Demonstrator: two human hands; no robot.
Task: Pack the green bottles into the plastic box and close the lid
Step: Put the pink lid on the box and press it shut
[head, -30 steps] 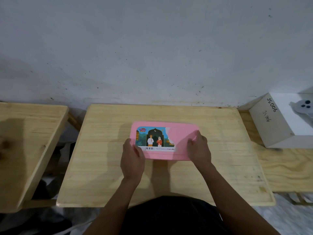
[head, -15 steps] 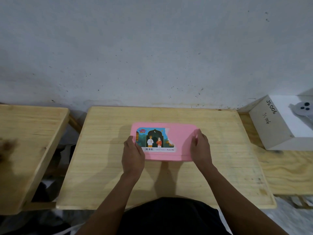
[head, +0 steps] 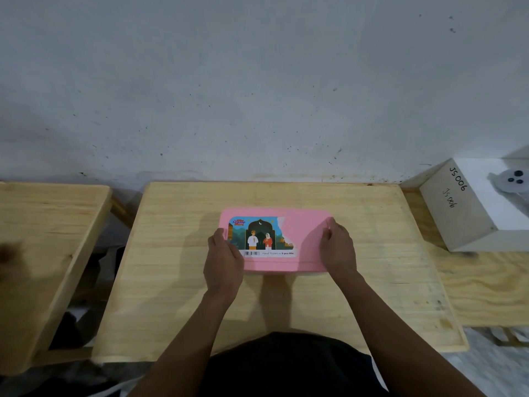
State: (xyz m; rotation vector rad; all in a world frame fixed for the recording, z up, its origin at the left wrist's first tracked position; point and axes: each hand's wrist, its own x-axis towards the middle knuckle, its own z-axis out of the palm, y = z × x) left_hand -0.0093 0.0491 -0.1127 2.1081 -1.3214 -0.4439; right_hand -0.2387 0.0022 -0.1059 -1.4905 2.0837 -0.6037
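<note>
A pink plastic box lies flat in the middle of the wooden table, its lid down and a colourful sticker on top. My left hand presses on the box's left end, fingers over the edge. My right hand rests on the right end, fingers curled at the lid's rim. No green bottles are visible; the lid hides whatever is inside.
A second wooden table stands to the left across a gap. At the right, a white box marked "JS 006" sits on a lower board. A grey wall rises right behind the tables.
The lid's right side has settled flat under my right hand. Both hands have shifted slightly along the box's ends; the view has tilted a little.
</note>
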